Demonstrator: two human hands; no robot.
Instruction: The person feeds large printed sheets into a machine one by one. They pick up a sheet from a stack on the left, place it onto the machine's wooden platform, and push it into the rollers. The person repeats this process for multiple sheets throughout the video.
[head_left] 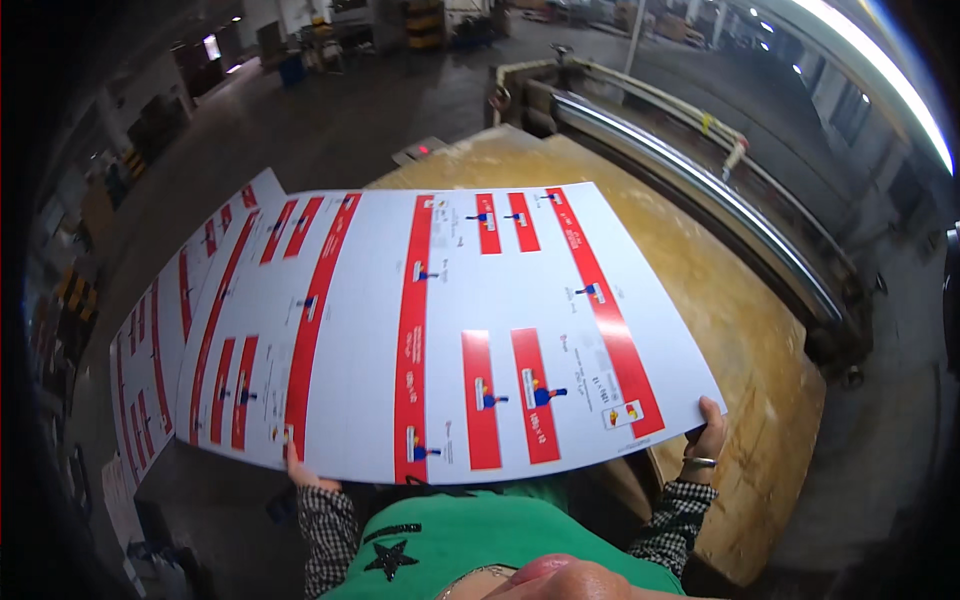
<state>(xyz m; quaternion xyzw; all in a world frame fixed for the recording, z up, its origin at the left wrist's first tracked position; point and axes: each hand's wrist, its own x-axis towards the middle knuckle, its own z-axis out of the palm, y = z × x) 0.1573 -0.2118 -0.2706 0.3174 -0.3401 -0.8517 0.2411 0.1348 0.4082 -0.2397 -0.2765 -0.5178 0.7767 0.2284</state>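
Holding a wide printed sheet with 2 hands

Gripping its lower edge with left hand and right hand, mid-frame, partly over the tan table at right. Looks like the moving step; next, seems to call for a firm hold, no bends.

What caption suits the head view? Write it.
Left hand and right hand hold a printed sheet near a metal roller.

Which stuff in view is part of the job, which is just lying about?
Job:
printed sheet, in left hand and right hand
likely other sheets, tabletop, roller

Lying about, it seems:
blue bin
striped thing, too distant to identify
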